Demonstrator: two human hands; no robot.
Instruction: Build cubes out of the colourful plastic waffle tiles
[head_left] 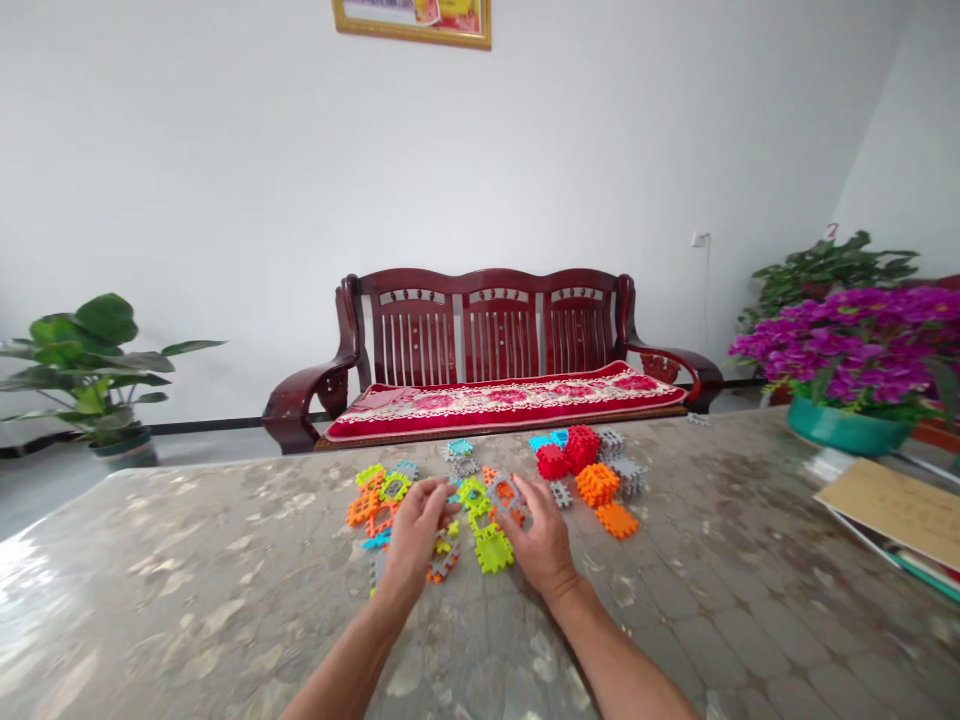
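Note:
Notched, interlocking plastic tiles lie between and around my hands on the table. My left hand (414, 525) is over the left part of the heap, fingers apart, close to a ring-shaped orange and grey piece (442, 572). Thumb and fingertips of my right hand (544, 535) are at the edges of a grey tile (504, 487) with an opening in its middle, above orange tiles. A row of lime green tiles (493, 551) runs between the hands. Left of my left hand is a cluster of orange tiles (364, 507), with lime and blue ones beside it.
Stacked red tiles (581, 448), orange tiles (598, 484) and grey tiles (628, 475) stand to the right on the table (712, 560). Purple flowers in a teal pot (844, 422) and a brown folder (892, 508) are farther right. Behind the table is a wooden bench (499, 325).

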